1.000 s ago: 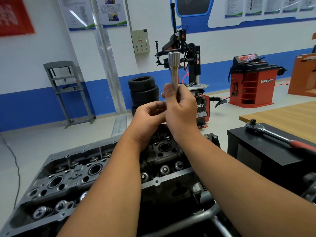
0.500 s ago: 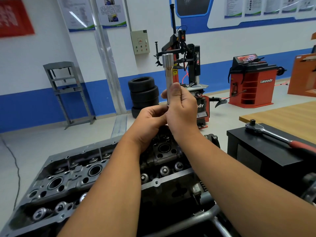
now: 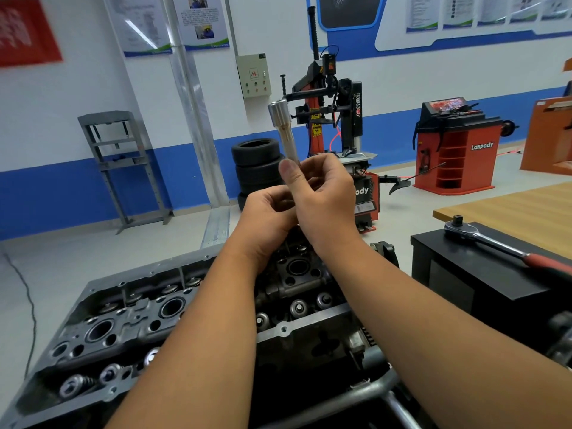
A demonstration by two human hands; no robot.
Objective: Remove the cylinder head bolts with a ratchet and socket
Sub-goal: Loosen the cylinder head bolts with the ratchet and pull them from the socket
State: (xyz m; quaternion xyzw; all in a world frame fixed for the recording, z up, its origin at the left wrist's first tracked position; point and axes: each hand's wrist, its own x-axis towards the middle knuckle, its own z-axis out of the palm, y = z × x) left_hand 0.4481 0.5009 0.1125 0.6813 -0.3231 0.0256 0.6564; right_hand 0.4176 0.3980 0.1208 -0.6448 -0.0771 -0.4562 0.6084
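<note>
Together, two hands — left hand [image 3: 268,218], right hand [image 3: 325,193] — hold one socket [image 3: 284,131].

Both arms reach forward, hands close together. The right hand [image 3: 325,193] curls its fingers round a thin metal piece, thumb up. The left hand [image 3: 266,215] pinches just below.

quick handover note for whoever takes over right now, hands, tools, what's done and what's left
Right hand grips the long socket upright above the cylinder head.
Left hand has its fingers curled at the socket's lower end; what they hold is hidden.
Ratchet lies unused on the black box, to the right.
Done: socket in hand.
Left: join socket to ratchet, remove the bolts.
</note>
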